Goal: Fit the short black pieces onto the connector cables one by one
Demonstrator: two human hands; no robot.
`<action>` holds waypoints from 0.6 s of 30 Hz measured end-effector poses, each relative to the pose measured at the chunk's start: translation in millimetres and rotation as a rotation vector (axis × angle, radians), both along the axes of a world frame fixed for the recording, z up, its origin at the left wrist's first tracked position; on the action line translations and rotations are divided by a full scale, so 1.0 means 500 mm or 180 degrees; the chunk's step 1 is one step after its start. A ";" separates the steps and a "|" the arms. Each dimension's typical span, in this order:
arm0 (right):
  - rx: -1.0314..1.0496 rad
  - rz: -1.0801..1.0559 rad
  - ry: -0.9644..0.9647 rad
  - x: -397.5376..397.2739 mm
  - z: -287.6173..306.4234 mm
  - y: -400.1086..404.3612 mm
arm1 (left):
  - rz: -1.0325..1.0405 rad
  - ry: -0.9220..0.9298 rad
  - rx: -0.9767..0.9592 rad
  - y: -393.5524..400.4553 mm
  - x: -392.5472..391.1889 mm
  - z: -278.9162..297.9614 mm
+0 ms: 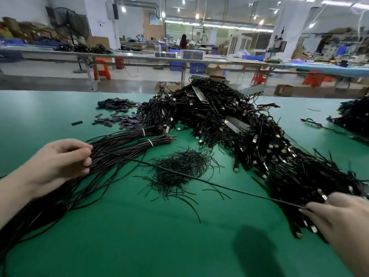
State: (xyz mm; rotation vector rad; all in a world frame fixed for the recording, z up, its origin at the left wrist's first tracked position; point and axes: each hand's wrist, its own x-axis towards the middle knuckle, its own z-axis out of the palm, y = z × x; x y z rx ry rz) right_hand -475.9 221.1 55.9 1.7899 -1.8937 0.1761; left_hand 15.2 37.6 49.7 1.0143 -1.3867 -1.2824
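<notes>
My left hand (60, 160) grips a thick bundle of black cables (123, 142) tied with white bands, lying on the green table (139, 236). One single cable (199, 179) stretches taut from that bundle to my right hand (337, 218), which pinches its end at the lower right. A loose heap of thin short black pieces (179, 168) lies between my hands. A large pile of connector cables (239, 126) with metal plugs runs from the table's middle to my right hand.
Flat dark pieces (117, 112) are scattered at the back left of the table. Another cable pile (355, 114) sits at the right edge. Behind stand long workbenches (139, 56), orange stools and a person far off.
</notes>
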 end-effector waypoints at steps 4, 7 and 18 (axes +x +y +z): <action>0.0834 -0.0295 -0.0778 -0.026 -0.105 0.078 | -0.0688 0.1720 0.0608 0.019 -0.201 0.059; 0.2129 -0.0784 -0.0847 0.011 -0.093 0.058 | -0.0779 0.2244 0.0708 0.040 -0.325 0.090; 0.0166 0.1280 -0.3316 0.272 0.037 -0.167 | -0.1046 0.0918 0.0290 0.047 -0.464 0.069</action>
